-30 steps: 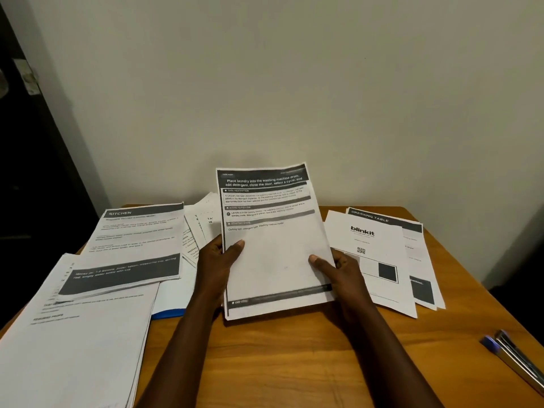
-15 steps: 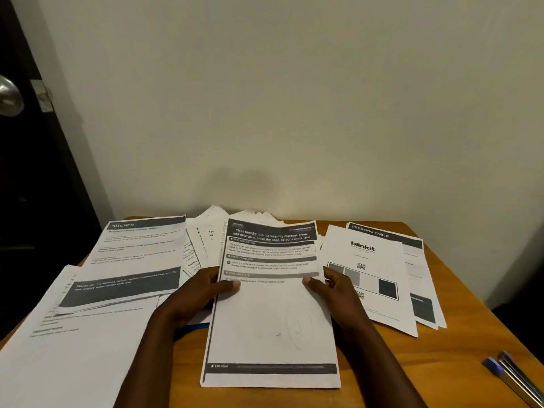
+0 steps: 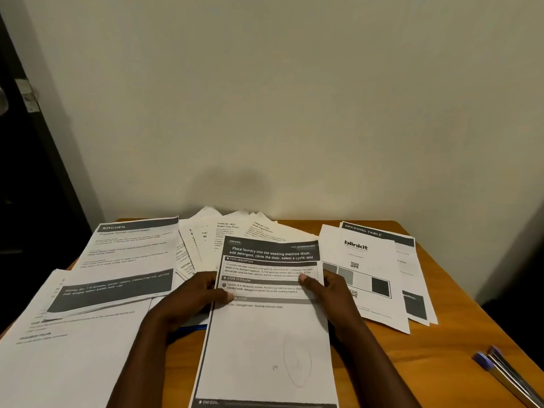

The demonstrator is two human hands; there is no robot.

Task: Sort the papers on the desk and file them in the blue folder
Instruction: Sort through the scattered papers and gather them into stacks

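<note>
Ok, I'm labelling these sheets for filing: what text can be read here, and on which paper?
"KITCHEN": dark-headed white sheet at the left.
"Place laundry into the washing machine drum, add detergent, close the door, select a cycle, and": white middle sheet.
"TASK DESCRIPTION", "STEPS TO FOLLOW": same sheet.
"blinkit": white QR-code sheet at the right.
"DRESSING TABLE": white sheet beneath it.
Fanned sheets, body text: too small.

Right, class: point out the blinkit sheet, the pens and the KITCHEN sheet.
blinkit sheet point(image 3: 366, 279), head view: centre, in the row of squares.
pens point(image 3: 509, 379), head view: mid-barrel, past the blue caps.
KITCHEN sheet point(image 3: 129, 260), head view: white text area at its middle.
</note>
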